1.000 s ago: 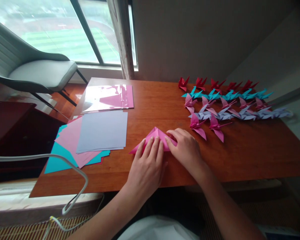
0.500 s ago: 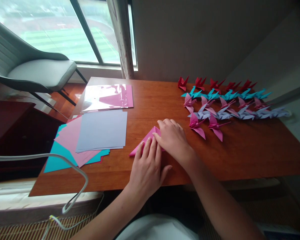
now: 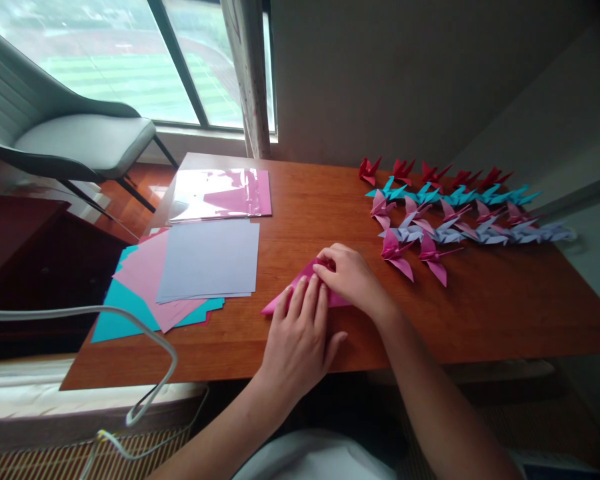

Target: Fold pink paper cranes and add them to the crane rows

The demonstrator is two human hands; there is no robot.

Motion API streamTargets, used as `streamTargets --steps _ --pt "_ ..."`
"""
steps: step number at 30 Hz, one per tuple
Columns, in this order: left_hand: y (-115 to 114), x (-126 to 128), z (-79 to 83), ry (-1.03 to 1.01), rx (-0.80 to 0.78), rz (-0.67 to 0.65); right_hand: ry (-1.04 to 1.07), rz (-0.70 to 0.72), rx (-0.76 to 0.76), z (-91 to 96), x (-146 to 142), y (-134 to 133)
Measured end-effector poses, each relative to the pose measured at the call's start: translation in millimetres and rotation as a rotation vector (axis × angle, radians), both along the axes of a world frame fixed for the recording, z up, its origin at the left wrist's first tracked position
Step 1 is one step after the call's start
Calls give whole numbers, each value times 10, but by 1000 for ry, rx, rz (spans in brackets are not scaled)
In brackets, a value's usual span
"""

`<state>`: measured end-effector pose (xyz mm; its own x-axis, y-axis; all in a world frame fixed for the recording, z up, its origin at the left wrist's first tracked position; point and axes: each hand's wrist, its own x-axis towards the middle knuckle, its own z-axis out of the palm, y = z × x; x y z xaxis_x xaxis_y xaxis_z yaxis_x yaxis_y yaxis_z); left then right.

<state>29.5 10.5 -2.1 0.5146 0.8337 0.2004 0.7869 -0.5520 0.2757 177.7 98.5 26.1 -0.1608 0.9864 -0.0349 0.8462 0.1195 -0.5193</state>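
A bright pink sheet of origami paper (image 3: 286, 297), folded into a triangle, lies on the wooden table near its front edge. My left hand (image 3: 300, 323) rests flat across the paper with fingers stretched out and thumb apart, pressing it down. At the triangle's top corner, my right hand (image 3: 347, 277) has thumb and index finger pinched on the paper. Both hands cover much of the sheet, so its folds are partly hidden. Two finished pink paper cranes (image 3: 396, 253) stand to the right of my right hand.
Rows of red, blue, light pink and lavender cranes (image 3: 445, 230) fill the back right. On the left lie lavender sheets (image 3: 210, 260), fanned pink and blue sheets (image 3: 125, 303) and a plastic-wrapped paper pack (image 3: 220, 195). A white cable (image 3: 165, 343) loops at front left; a chair (image 3: 80, 143) stands beyond.
My right hand's fingers have curled from lying flatter into a pinch at the paper's top corner. My left hand stays on the paper. The whole view has shifted slightly.
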Motion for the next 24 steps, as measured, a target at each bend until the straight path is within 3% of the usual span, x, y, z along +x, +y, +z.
streamTargets --steps 3,6,9,12,15,24 --pt "9 -71 102 -91 5 -33 259 14 -25 5 118 -124" --pt "108 -174 250 -256 22 53 416 69 -92 73 190 -282" --pt "281 -267 378 -416 -85 143 448 83 -104 175 211 -422" --pt "427 -317 451 -544 -409 -6 467 104 -116 274 213 -514" --pt "483 -323 479 -643 -591 -58 475 104 -109 339 223 -563" --pt "457 -278 519 -756 -671 -24 519 36 -46 344 254 -618"
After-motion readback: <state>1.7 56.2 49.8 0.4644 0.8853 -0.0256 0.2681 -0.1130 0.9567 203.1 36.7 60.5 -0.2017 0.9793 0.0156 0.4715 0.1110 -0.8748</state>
